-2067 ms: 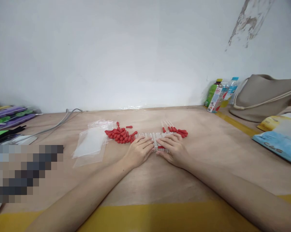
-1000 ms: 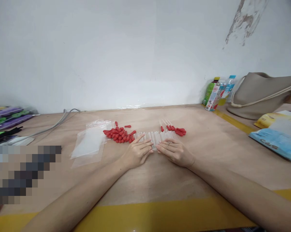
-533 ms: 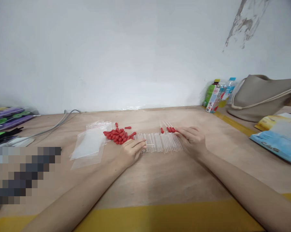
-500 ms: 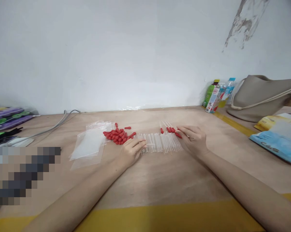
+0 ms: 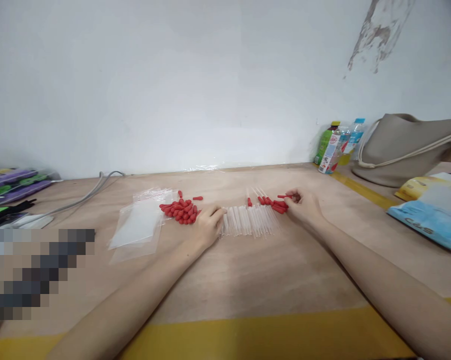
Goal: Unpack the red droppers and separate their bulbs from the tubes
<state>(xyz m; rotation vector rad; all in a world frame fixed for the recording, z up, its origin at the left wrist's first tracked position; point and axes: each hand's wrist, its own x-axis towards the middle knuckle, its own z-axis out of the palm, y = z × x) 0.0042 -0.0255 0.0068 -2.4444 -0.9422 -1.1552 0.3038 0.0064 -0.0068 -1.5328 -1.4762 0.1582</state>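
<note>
My left hand [image 5: 209, 225] is closed at the left end of a row of clear thin tubes [image 5: 250, 221]. Whether a tube is between its fingertips I cannot make out. To the left of it lies a heap of red rubber bulbs [image 5: 180, 211], several of them loose at its edge. My right hand [image 5: 303, 204] is pinched on a red rubber bulb [image 5: 283, 196], just above more red bulbs [image 5: 280, 206] at the right end of the row. Behind the row lie several clear tubes fitted with red bulbs [image 5: 263, 200], their thin ends pointing to the wall.
Clear plastic bags [image 5: 137, 225] lie left of the heap. A grey cable [image 5: 92, 194] runs along the back left. At the right stand bottles [image 5: 330, 150], a grey bag [image 5: 405, 145] and a blue tissue pack [image 5: 428, 225]. Yellow tape [image 5: 248, 335] crosses the front edge.
My left hand has turned and drawn back to the row's left end; the tube it held crosswise no longer shows. My right hand has shifted slightly right, and more red bulbs show beside it.
</note>
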